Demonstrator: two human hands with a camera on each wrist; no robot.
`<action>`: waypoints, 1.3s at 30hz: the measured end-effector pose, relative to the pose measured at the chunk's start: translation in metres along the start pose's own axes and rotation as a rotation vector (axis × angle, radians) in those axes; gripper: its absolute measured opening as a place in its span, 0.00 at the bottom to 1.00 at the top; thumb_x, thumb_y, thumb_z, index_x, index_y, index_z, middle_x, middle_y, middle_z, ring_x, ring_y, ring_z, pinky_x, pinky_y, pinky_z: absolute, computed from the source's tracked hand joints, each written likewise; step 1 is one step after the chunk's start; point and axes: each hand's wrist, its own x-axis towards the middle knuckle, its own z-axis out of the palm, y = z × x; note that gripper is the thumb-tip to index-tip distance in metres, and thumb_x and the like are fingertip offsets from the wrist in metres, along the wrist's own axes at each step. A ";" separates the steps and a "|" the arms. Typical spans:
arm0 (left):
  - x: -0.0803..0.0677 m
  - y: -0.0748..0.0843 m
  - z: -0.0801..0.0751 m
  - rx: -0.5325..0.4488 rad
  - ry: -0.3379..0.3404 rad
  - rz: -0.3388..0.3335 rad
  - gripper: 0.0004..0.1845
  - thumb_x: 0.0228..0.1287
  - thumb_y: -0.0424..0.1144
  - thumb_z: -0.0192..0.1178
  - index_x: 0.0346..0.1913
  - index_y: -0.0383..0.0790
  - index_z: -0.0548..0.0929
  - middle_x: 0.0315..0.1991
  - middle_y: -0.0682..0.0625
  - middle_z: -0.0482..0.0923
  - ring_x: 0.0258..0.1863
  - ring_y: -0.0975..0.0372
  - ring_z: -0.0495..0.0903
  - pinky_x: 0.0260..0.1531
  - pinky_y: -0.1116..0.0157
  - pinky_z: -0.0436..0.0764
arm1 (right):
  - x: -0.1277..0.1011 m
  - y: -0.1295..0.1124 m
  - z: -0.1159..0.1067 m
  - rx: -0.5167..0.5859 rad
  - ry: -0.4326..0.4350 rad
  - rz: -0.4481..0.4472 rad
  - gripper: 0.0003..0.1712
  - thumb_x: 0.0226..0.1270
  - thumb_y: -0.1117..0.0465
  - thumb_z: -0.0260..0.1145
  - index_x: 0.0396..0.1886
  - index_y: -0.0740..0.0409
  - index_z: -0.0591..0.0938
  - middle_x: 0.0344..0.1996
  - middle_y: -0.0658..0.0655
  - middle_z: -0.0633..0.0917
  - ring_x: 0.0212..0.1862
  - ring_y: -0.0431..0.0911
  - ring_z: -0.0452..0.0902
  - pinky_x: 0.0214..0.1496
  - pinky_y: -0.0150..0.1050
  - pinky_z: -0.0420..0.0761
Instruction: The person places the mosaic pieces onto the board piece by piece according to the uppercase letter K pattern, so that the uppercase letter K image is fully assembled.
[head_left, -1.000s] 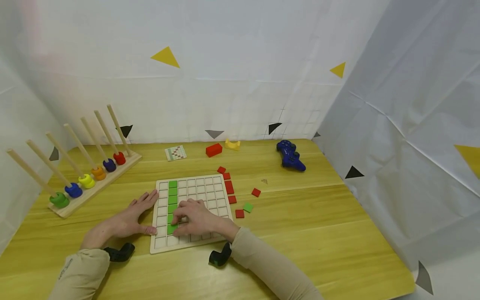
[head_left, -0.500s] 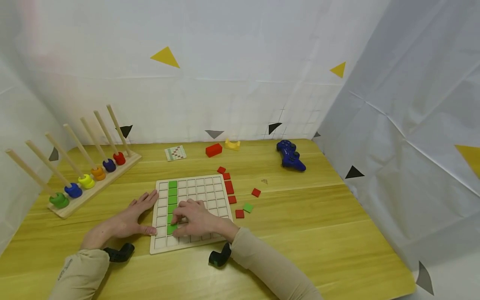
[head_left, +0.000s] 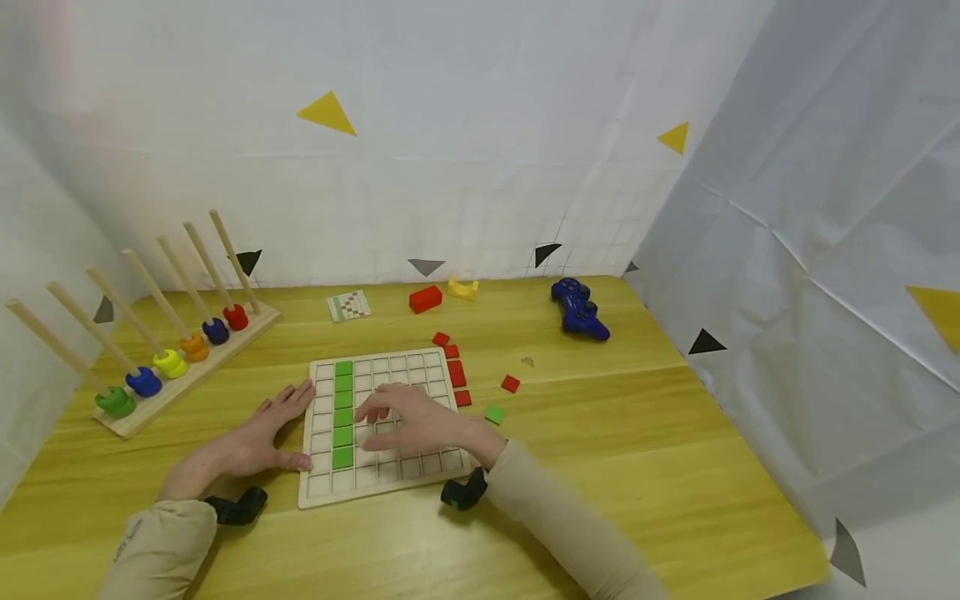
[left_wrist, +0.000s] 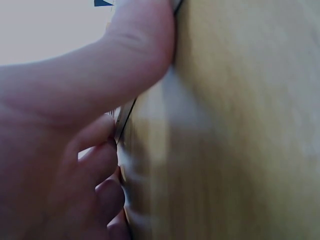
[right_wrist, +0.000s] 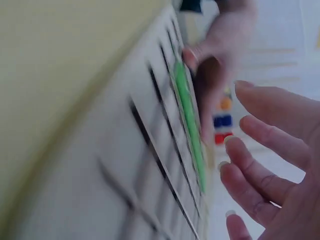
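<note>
A pale gridded wooden board (head_left: 322, 490) lies on the table, with a column of several green square tiles (head_left: 342, 416) set in its second column from the left. My left hand (head_left: 258, 437) rests along the board's left edge, thumb and fingertips touching it. Over the middle of the board hovers my right hand (head_left: 416, 419), with nothing between its loosely bent fingers. In the right wrist view those fingers (right_wrist: 270, 135) are spread and apart from the green tiles (right_wrist: 187, 115). Part of the grid is hidden under this hand.
Red tiles (head_left: 457, 373) lie along the board's right side, with a loose green tile (head_left: 495, 414) and a red one (head_left: 511, 383) farther right. A peg stand (head_left: 197, 367) is at left. Behind are a pattern card (head_left: 348, 306), red block (head_left: 425, 299), yellow arch (head_left: 463, 289) and blue game controller (head_left: 579, 310).
My right hand has lifted off the lower green tiles and moved right, its fingers opening. Its forearm now covers the red tile beside the loose green one. My left hand stays put.
</note>
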 end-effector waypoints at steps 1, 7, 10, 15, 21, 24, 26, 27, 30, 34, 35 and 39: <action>0.000 0.000 0.000 0.001 0.003 -0.002 0.59 0.57 0.54 0.71 0.79 0.30 0.47 0.80 0.31 0.36 0.76 0.33 0.31 0.70 0.32 0.31 | -0.004 0.004 -0.007 0.027 0.018 -0.006 0.20 0.68 0.48 0.69 0.55 0.49 0.83 0.47 0.50 0.83 0.52 0.41 0.77 0.58 0.39 0.73; 0.000 0.001 -0.001 0.006 0.000 -0.018 0.58 0.57 0.54 0.71 0.79 0.31 0.47 0.80 0.32 0.36 0.77 0.33 0.31 0.71 0.33 0.32 | -0.031 0.038 -0.039 0.138 0.082 -0.016 0.19 0.66 0.56 0.71 0.53 0.58 0.84 0.48 0.59 0.83 0.52 0.54 0.77 0.56 0.52 0.79; 0.000 0.002 -0.001 0.009 -0.002 -0.022 0.59 0.57 0.54 0.71 0.79 0.31 0.47 0.80 0.32 0.36 0.77 0.33 0.31 0.71 0.33 0.32 | -0.046 0.055 -0.050 0.168 0.083 -0.002 0.17 0.66 0.59 0.71 0.52 0.60 0.84 0.48 0.61 0.83 0.52 0.56 0.77 0.57 0.56 0.78; 0.000 0.002 0.000 0.006 0.002 -0.010 0.59 0.57 0.54 0.71 0.79 0.30 0.47 0.80 0.31 0.36 0.77 0.33 0.31 0.71 0.33 0.33 | -0.071 0.079 -0.063 0.159 0.089 0.066 0.16 0.65 0.61 0.72 0.51 0.60 0.85 0.47 0.61 0.82 0.52 0.56 0.77 0.56 0.55 0.78; 0.000 0.000 0.001 0.012 0.008 0.019 0.58 0.56 0.53 0.72 0.78 0.28 0.48 0.79 0.29 0.37 0.76 0.32 0.32 0.70 0.32 0.34 | -0.094 0.097 -0.070 0.138 0.064 0.106 0.18 0.63 0.62 0.73 0.53 0.59 0.84 0.48 0.60 0.83 0.49 0.56 0.77 0.53 0.54 0.79; 0.000 0.000 0.000 0.010 0.006 0.006 0.58 0.57 0.54 0.72 0.78 0.29 0.48 0.79 0.31 0.37 0.77 0.33 0.32 0.71 0.33 0.33 | -0.100 0.107 -0.070 0.137 0.019 0.113 0.19 0.63 0.63 0.74 0.54 0.57 0.84 0.49 0.59 0.82 0.49 0.55 0.76 0.55 0.52 0.78; 0.000 0.000 0.000 0.010 0.005 0.003 0.58 0.57 0.54 0.71 0.78 0.29 0.48 0.80 0.31 0.37 0.77 0.33 0.31 0.71 0.33 0.33 | -0.103 0.111 -0.071 0.136 -0.011 0.121 0.19 0.61 0.63 0.75 0.53 0.56 0.85 0.49 0.58 0.82 0.48 0.55 0.75 0.55 0.52 0.77; 0.000 0.000 0.000 0.013 0.005 -0.002 0.58 0.57 0.54 0.71 0.79 0.30 0.48 0.80 0.32 0.37 0.77 0.34 0.31 0.71 0.33 0.33 | -0.104 0.113 -0.071 0.135 -0.025 0.126 0.19 0.61 0.63 0.75 0.52 0.56 0.85 0.48 0.58 0.82 0.47 0.55 0.75 0.54 0.51 0.77; 0.000 0.000 0.000 0.021 0.008 0.008 0.58 0.57 0.54 0.71 0.78 0.29 0.48 0.80 0.31 0.37 0.77 0.33 0.32 0.71 0.33 0.33 | -0.106 0.115 -0.072 0.135 -0.055 0.140 0.19 0.59 0.64 0.76 0.51 0.55 0.86 0.48 0.58 0.82 0.47 0.54 0.74 0.53 0.50 0.77; -0.001 0.001 0.000 0.026 0.010 0.014 0.58 0.57 0.54 0.71 0.78 0.28 0.48 0.79 0.30 0.37 0.76 0.32 0.32 0.70 0.32 0.34 | -0.106 0.119 -0.070 0.130 -0.066 0.146 0.17 0.59 0.65 0.75 0.49 0.56 0.87 0.47 0.57 0.81 0.45 0.51 0.73 0.51 0.44 0.77; -0.001 0.001 0.000 0.028 0.010 0.005 0.58 0.57 0.55 0.71 0.78 0.29 0.48 0.80 0.31 0.37 0.77 0.33 0.32 0.71 0.33 0.34 | -0.105 0.119 -0.070 0.130 -0.062 0.147 0.16 0.59 0.65 0.75 0.49 0.56 0.87 0.46 0.56 0.81 0.45 0.50 0.73 0.50 0.43 0.76; -0.001 0.001 0.000 0.033 0.011 -0.006 0.59 0.56 0.55 0.71 0.78 0.30 0.48 0.80 0.32 0.38 0.77 0.33 0.33 0.71 0.33 0.34 | -0.104 0.120 -0.068 0.138 -0.034 0.165 0.14 0.58 0.67 0.75 0.46 0.56 0.88 0.44 0.56 0.81 0.42 0.49 0.72 0.47 0.41 0.76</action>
